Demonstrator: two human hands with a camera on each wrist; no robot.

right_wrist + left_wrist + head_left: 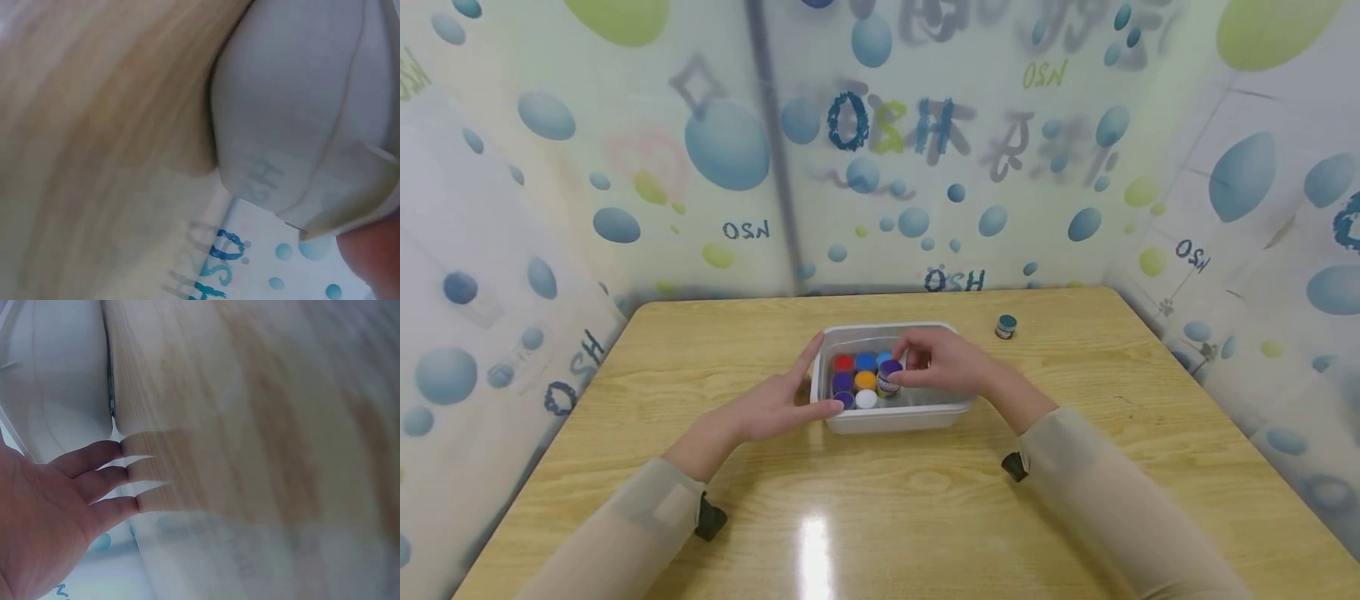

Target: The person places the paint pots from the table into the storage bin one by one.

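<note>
A white plastic bin holds several small jars with coloured lids, among them a red lid, an orange lid and a white lid. Between thumb and fingertips, my right hand pinches a purple-lidded jar inside the bin's middle. My left hand spans the bin's left end, thumb over the front rim near another purple lid. In the left wrist view its fingers reach out loosely beside the bin wall. The right wrist view shows mostly the bin's outside.
A dark green-lidded jar stands alone on the wooden table, behind and right of the bin. Patterned curtains enclose the table's back and sides. Dark wrist straps hang under both sleeves.
</note>
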